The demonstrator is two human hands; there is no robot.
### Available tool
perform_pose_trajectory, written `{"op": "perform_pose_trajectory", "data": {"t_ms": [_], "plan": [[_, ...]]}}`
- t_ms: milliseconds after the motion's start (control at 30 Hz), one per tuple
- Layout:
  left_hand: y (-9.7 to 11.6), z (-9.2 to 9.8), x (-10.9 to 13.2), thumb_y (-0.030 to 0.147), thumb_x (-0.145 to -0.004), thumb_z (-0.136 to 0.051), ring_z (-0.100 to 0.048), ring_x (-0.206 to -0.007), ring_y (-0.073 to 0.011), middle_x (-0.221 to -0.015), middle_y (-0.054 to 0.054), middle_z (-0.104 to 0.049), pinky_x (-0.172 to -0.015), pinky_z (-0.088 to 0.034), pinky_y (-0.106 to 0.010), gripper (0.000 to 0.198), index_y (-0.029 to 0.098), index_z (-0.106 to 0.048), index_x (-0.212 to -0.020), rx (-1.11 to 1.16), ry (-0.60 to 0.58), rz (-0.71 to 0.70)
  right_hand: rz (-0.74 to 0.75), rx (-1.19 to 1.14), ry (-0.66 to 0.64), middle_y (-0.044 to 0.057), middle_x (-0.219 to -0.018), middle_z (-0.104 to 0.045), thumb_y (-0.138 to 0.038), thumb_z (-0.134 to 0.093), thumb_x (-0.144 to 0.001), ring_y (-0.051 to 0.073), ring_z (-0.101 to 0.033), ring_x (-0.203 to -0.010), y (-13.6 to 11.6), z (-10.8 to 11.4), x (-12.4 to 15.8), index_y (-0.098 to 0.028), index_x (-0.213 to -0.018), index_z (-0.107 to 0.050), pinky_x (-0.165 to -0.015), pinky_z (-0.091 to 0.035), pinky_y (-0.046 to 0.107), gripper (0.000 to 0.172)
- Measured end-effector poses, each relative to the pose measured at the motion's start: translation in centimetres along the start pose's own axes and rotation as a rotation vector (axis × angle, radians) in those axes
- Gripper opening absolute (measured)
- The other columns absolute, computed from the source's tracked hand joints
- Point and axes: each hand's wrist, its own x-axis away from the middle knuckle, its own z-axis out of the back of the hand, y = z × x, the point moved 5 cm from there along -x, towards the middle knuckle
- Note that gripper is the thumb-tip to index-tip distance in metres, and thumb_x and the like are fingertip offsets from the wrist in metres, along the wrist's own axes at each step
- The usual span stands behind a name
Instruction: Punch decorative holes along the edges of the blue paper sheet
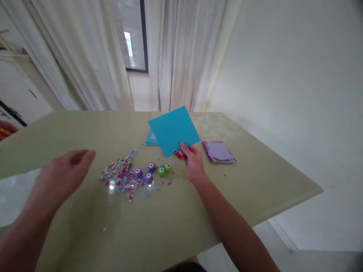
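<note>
A square sheet of blue paper (174, 130) is raised over the table, tilted, with a row of small punched holes along its lower edge. My right hand (194, 160) pinches it by its lower right edge, thumb on the near face. At the left, my left hand (66, 172) hovers over the table with curled fingers, slightly blurred; what it holds, if anything, is hidden. Between the hands stand several small craft punches: purple ones (148, 177) and green ones (161, 171). A red item (178, 155) is mostly covered by the sheet.
Colourful paper confetti (121, 172) lies heaped left of the punches, with loose bits around. Stacked paper squares (219, 151) lie at the right; more blue paper (151, 139) lies behind the raised sheet. A whitish sheet or bag (14, 194) is at the left. A wall borders the table's right.
</note>
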Motion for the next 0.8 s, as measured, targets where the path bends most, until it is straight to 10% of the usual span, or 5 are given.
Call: {"op": "perform_pose_trajectory", "data": {"t_ms": [133, 233, 467, 633, 800], "plan": [[9.2, -6.8, 5.5, 0.080, -0.076, -0.074, -0.077, -0.107, -0.0325, -0.111, -0.008, -0.084, -0.097, -0.058, -0.043, 0.069, 0.022, -0.080, -0.113, 0.561, -0.388, -0.085, -0.069, -0.008, -0.105, -0.002, -0.064, -0.066, -0.057, -0.095, -0.066, 0.011, -0.051, -0.059, 0.9, -1.0, 0.9, -0.021, -0.066, -0.069, -0.060, -0.041, 0.027, 0.045], [12.2, -10.9, 7.9, 0.074, -0.063, -0.088, -0.079, -0.096, -0.0313, -0.106, -0.012, -0.085, -0.086, -0.063, -0.041, 0.070, 0.018, -0.079, -0.104, 0.846, -0.512, -0.020, -0.102, 0.040, -0.243, 0.001, -0.067, -0.070, -0.062, -0.094, -0.067, 0.014, -0.057, -0.062, 1.2, -1.9, 1.5, -0.021, -0.071, -0.073, -0.062, -0.044, 0.029, 0.046], [8.8, -12.1, 6.8, 0.054, -0.075, -0.085, -0.072, -0.057, -0.0205, -0.076, -0.007, -0.080, -0.051, -0.054, -0.028, 0.042, 0.017, -0.076, -0.093, 0.850, -0.205, 0.131, 0.239, 0.583, -0.186, 0.008, -0.090, -0.077, -0.060, -0.060, -0.103, 0.020, -0.065, -0.077, -1.6, 0.7, -0.5, -0.020, -0.096, -0.080, -0.076, -0.050, 0.034, 0.045], [8.5, -11.0, 6.5, 0.045, -0.081, -0.080, -0.064, -0.047, -0.0164, -0.072, -0.005, -0.078, -0.049, -0.054, -0.028, 0.030, 0.017, -0.073, -0.092, 0.890, -0.146, 0.147, 0.431, 1.375, -0.162, 0.014, -0.116, -0.072, -0.029, -0.076, -0.096, 0.031, -0.064, -0.113, -1.5, 1.6, -0.8, -0.020, -0.109, -0.082, -0.101, -0.048, 0.043, 0.018], [8.7, -11.4, 7.0, 0.053, -0.075, -0.084, -0.068, -0.053, -0.0195, -0.064, -0.003, -0.074, -0.049, -0.051, -0.026, 0.040, 0.018, -0.073, -0.089, 0.903, -0.153, 0.133, 0.424, 1.627, -0.343, 0.013, -0.127, -0.074, -0.019, -0.077, -0.094, 0.035, -0.060, -0.124, -0.3, 0.7, -0.2, -0.023, -0.117, -0.079, -0.103, -0.046, 0.047, 0.023]]}}
